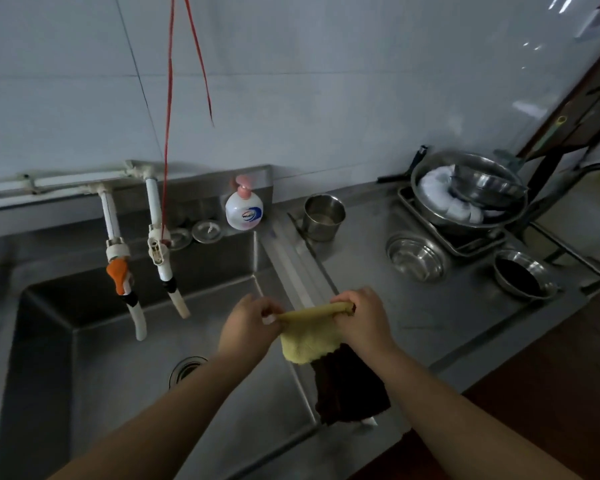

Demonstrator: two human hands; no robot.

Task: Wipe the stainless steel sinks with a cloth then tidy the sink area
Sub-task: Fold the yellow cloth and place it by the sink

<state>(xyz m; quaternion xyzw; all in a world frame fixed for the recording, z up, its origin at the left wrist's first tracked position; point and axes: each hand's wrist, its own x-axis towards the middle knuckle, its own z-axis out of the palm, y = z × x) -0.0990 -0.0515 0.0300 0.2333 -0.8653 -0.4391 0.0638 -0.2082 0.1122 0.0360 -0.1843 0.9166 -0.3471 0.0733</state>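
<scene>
Both hands are pinching the cloth [312,336]: left hand [248,329] and right hand [362,320] are gripping its top edge, stretched sideways between their fingers, hanging below them; the sink [125,368] is lying nearer the left.

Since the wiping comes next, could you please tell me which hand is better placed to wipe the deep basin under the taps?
Probably the left hand: it holds the yellow-and-brown cloth above the deep steel basin; the right hand is over the counter side.
</scene>
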